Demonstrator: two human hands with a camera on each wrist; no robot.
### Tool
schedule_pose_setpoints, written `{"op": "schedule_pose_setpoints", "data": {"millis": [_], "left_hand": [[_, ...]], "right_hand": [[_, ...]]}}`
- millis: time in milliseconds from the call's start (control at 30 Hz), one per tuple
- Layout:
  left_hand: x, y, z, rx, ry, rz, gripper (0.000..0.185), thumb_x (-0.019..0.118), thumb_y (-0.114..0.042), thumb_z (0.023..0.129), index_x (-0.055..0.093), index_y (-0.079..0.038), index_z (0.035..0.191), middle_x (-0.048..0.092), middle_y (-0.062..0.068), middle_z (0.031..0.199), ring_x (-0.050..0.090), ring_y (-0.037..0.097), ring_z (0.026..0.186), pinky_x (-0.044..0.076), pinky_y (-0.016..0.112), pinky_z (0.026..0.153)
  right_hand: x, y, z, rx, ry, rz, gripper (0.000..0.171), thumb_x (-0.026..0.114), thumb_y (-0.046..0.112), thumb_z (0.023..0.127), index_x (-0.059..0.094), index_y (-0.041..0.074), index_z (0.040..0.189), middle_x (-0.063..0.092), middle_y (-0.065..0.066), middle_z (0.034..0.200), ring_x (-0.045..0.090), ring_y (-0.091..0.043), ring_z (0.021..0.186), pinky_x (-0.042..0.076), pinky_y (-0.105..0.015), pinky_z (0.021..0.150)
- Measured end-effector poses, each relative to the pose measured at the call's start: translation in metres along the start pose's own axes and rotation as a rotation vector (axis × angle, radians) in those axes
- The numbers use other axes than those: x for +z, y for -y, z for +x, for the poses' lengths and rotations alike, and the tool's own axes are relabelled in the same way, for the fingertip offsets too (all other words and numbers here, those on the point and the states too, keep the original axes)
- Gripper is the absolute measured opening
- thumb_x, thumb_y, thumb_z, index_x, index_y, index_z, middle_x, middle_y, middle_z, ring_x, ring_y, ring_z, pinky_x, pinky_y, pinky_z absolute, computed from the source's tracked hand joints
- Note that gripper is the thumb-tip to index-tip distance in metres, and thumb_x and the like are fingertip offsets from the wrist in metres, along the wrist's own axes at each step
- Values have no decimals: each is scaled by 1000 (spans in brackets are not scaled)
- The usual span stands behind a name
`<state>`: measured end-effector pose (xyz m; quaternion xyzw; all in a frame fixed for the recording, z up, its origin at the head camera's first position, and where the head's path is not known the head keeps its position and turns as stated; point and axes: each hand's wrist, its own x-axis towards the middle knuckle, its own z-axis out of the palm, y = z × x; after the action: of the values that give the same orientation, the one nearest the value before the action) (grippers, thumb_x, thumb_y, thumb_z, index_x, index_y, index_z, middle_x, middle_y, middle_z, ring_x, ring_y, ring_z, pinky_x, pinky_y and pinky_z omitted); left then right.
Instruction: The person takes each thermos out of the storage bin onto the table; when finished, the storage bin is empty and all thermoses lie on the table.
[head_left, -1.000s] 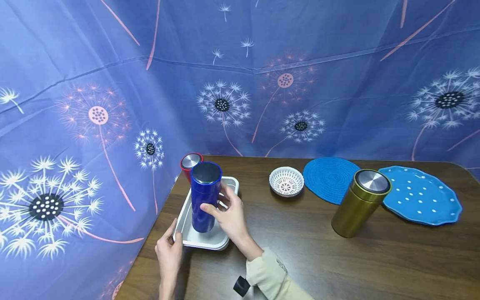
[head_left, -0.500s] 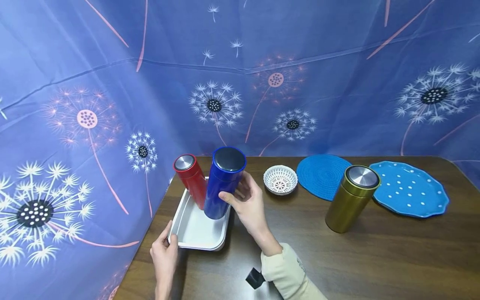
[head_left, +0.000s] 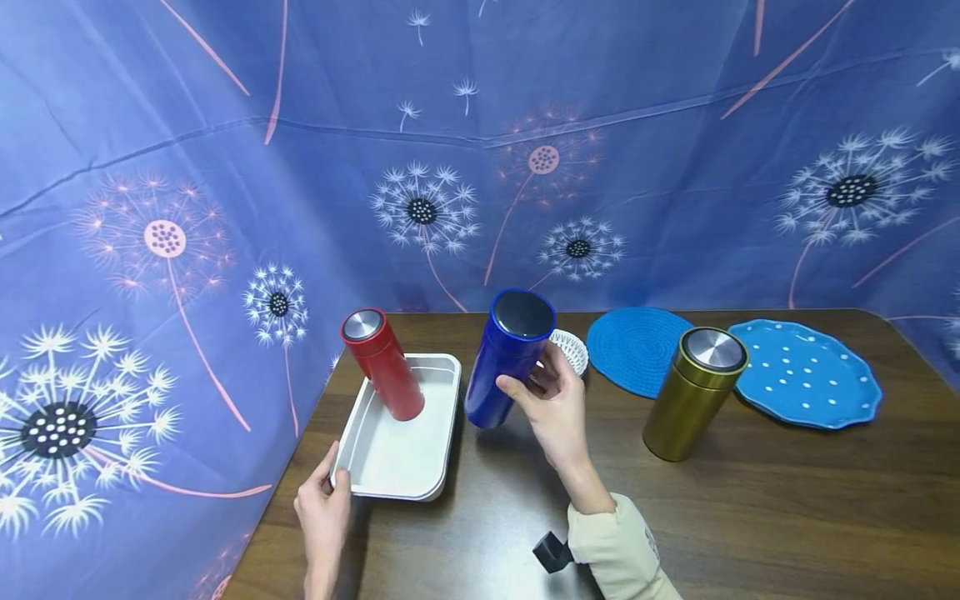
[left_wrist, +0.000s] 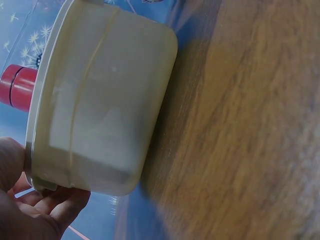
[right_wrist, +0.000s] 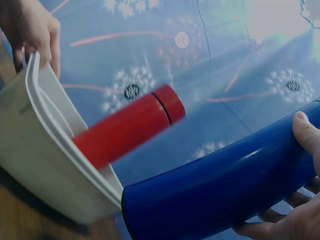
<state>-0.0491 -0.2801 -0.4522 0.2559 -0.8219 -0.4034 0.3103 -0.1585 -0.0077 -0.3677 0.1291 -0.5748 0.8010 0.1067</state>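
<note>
My right hand point(head_left: 558, 412) grips a blue flask point(head_left: 504, 367) with a dark lid, thumb on one side and fingers on the other. The flask is just right of a white rectangular tub point(head_left: 390, 467), tilted slightly. With thumb and fingers, my left hand point(head_left: 324, 504) pinches the tub's near left corner; the left wrist view shows the fingers point(left_wrist: 70, 207) under its rim. A red flask point(head_left: 386, 371) with a silver lid stands inside the tub, toward its far end. In the right wrist view the blue flask point(right_wrist: 215, 187) fills the lower right.
Behind the blue flask is a white openwork bowl point(head_left: 572, 350), partly hidden. Farther right are a round blue placemat point(head_left: 633, 350), a gold flask point(head_left: 686, 404) and a blue polka-dot plate point(head_left: 806, 371). A patterned cloth point(head_left: 480, 150) hangs behind the wooden table point(head_left: 750, 517).
My right hand has lifted the blue flask out of the tub and carried it right, past the rim. The red flask inside is now uncovered. My left hand keeps its hold on the corner.
</note>
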Motion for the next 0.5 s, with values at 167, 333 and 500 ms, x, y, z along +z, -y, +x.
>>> {"op": "schedule_pose_setpoints", "data": {"millis": [167,333,500], "left_hand": [[0,-2,2,17,13,24,41,52,5,81,64,-1,120,62,24,110,60,26,93,36,1,64],[-4,0,1,-3,-2,29,40,54,4,81,65,-3,118,63,24,107,53,-10,82,36,1,63],[-3,0,0,-10,18,0,40,53,3,81,64,-2,119,63,25,107,42,-24,77,37,1,62]], "right_hand": [[-22,-1,0,-17,-55,-56,60,72,-10,73,52,3,129,60,-11,119,62,-24,101,51,-33,81],[-39,-4,-4,-4,-77,-105,63,74,-5,75,50,6,132,59,-9,123,59,-23,108,47,-34,88],[-53,3,-9,27,-154,-179,62,75,-5,74,51,1,130,60,-14,120,60,-16,103,48,-26,86]]}}
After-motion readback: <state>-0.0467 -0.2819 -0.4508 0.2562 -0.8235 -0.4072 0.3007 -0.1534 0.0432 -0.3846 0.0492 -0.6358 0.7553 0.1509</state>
